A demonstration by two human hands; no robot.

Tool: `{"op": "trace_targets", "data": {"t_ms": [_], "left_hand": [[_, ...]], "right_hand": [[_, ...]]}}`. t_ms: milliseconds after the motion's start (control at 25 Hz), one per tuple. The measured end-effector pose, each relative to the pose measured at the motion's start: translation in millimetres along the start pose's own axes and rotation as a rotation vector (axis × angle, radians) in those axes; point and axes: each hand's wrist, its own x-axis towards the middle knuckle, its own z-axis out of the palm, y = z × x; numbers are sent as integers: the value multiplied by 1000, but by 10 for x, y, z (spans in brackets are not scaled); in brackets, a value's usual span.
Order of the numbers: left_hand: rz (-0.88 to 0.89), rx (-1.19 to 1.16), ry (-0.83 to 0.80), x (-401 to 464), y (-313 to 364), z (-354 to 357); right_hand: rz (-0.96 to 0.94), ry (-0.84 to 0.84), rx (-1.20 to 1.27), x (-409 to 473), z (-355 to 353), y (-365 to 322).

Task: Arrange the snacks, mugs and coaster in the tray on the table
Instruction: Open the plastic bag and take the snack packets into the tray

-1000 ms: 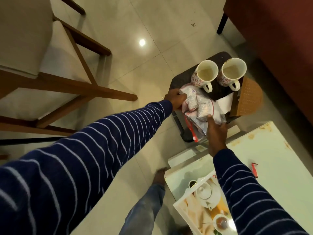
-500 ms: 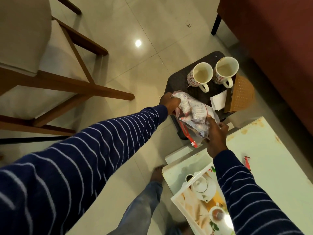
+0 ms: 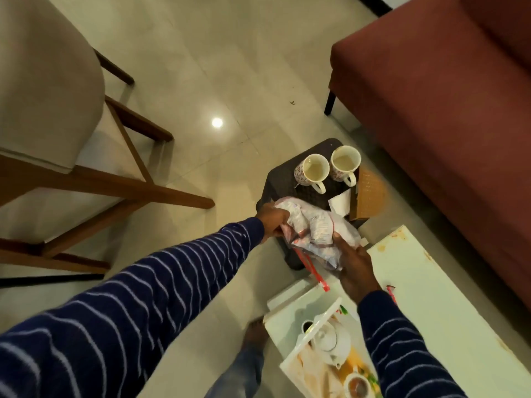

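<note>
A wooden chair [image 3: 86, 173] with a beige cushion [image 3: 43, 81] stands at the left on the pale tiled floor [image 3: 201, 67], where a round spot of light [image 3: 217, 122] is reflected. At the right is a dark red sofa [image 3: 445, 124] on black legs [image 3: 330, 103]. A small dark stool [image 3: 280, 185] sits on the floor between the chair and the sofa, just beside the sofa's front edge. A white paper [image 3: 340, 201] lies on the stool. A bare foot [image 3: 254, 334] and a jeans leg [image 3: 241, 372] show at the bottom.
</note>
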Motion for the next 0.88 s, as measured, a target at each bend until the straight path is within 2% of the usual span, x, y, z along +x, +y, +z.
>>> {"op": "trace_targets", "data": {"t_ms": [160,400,640,800,880], "left_hand": [[69,20,-15,-291,88,85],[167,139,-263,-1112,476,269],[299,119,-496,-2008,1081,721],[369,102,-768,-2737,1312,1111],[434,143,-737,-3195,1386,1369]], "right_hand": [[-48,-53,-3,-298,-131,-102],[-207,-111,-77,-1238,-501,-651],[-520,-138,-213,-2325,-908,-1157],[-769,-89,-320,-3166,-1364,-1453],[-889,-51,-392,-3598,-1639,-1551]]}}
